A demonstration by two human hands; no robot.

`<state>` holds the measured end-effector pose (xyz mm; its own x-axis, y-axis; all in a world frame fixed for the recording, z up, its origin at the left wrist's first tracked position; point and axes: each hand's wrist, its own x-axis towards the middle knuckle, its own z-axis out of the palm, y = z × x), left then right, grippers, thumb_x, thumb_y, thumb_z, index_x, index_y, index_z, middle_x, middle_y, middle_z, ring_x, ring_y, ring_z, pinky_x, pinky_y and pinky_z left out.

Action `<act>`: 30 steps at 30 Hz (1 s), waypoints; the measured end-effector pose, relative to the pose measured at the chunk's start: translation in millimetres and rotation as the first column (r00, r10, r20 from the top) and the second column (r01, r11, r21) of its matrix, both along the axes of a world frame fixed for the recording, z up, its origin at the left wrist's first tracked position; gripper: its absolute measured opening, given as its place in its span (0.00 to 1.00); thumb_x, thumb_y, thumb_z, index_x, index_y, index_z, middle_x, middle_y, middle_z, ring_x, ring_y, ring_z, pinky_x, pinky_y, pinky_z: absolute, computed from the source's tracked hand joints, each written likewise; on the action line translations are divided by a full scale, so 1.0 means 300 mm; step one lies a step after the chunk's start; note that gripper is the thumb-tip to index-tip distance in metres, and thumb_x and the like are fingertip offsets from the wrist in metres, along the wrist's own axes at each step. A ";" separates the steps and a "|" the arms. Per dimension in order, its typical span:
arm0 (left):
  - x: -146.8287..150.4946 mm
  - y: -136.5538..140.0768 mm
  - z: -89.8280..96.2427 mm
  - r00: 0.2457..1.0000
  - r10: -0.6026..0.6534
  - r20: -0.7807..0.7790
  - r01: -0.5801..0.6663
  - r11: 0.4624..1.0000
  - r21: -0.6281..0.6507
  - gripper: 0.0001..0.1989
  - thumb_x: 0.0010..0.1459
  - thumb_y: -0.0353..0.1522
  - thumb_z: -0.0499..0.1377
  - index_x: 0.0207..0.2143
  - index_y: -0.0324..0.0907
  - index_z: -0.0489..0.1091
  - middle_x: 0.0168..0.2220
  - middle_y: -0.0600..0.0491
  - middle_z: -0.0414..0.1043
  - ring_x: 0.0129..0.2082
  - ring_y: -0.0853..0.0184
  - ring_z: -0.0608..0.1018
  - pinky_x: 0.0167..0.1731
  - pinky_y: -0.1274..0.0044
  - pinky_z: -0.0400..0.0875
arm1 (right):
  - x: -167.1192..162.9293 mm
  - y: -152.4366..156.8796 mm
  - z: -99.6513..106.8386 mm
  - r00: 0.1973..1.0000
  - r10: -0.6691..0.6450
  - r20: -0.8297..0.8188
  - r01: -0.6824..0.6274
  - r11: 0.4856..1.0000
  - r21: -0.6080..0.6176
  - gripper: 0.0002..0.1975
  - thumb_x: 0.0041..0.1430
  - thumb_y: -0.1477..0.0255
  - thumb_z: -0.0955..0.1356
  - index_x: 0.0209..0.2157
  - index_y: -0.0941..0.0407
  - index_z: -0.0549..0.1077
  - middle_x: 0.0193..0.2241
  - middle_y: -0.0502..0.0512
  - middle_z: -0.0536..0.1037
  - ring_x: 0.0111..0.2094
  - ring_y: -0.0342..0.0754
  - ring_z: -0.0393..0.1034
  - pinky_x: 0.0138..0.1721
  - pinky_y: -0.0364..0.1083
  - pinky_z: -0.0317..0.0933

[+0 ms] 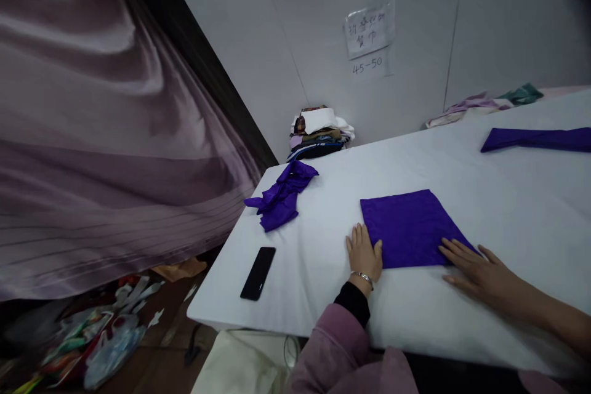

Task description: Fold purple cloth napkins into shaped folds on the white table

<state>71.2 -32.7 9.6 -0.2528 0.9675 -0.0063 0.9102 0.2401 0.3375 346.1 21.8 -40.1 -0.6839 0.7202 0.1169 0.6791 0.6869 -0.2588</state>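
A purple cloth [410,231], folded into a flat four-sided piece, lies near the front edge of the white-covered table. Fingers stretched out, my left hand [364,253] rests flat at the cloth's left edge, with a bracelet round the wrist. At the lower right corner of the cloth, my right hand [478,271] lies with its fingers spread, the fingertips on the fabric. Neither hand grips anything. A crumpled purple cloth [284,197] is on the table to the left, and a narrow folded purple cloth [540,139] sits at the far right.
A black phone [258,274] lies on the table [318,283] at the left. Behind it, a pile of folded fabrics [321,132] stands against the wall. A large pinkish curtain [115,135] hangs at the left. Plastic bags [113,351] are on the floor.
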 end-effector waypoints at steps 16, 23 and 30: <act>0.071 -0.062 -0.027 0.956 -0.294 -0.006 0.294 0.956 0.017 0.32 0.62 0.43 0.42 0.65 0.35 0.45 0.66 0.44 0.46 0.66 0.56 0.43 0.63 0.56 0.43 | -0.595 0.276 0.086 0.954 0.293 -0.065 -0.298 0.948 -0.111 0.32 0.63 0.51 0.52 0.63 0.52 0.54 0.64 0.58 0.52 0.64 0.55 0.41 0.62 0.61 0.37; 0.073 -0.061 -0.032 0.949 -0.312 0.033 0.312 0.950 0.018 0.31 0.62 0.40 0.42 0.63 0.33 0.49 0.66 0.41 0.45 0.66 0.56 0.42 0.63 0.55 0.41 | -0.643 0.357 0.056 0.969 0.247 0.018 -0.245 0.965 -0.093 0.34 0.62 0.50 0.51 0.63 0.53 0.54 0.64 0.58 0.52 0.64 0.54 0.41 0.62 0.60 0.36; 0.074 -0.064 -0.030 0.951 -0.305 0.041 0.305 0.952 0.004 0.32 0.63 0.43 0.42 0.64 0.33 0.48 0.66 0.42 0.43 0.66 0.57 0.41 0.63 0.56 0.41 | -0.698 0.441 0.034 0.989 0.145 0.020 -0.144 0.988 -0.060 0.35 0.60 0.49 0.53 0.63 0.53 0.55 0.64 0.57 0.51 0.64 0.56 0.41 0.62 0.62 0.35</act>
<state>93.5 -51.9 0.6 0.0550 0.9984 -0.0129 0.9256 -0.0462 0.3757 136.9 154.2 -30.0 -0.7835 0.6185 0.0600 0.5803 0.7627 -0.2856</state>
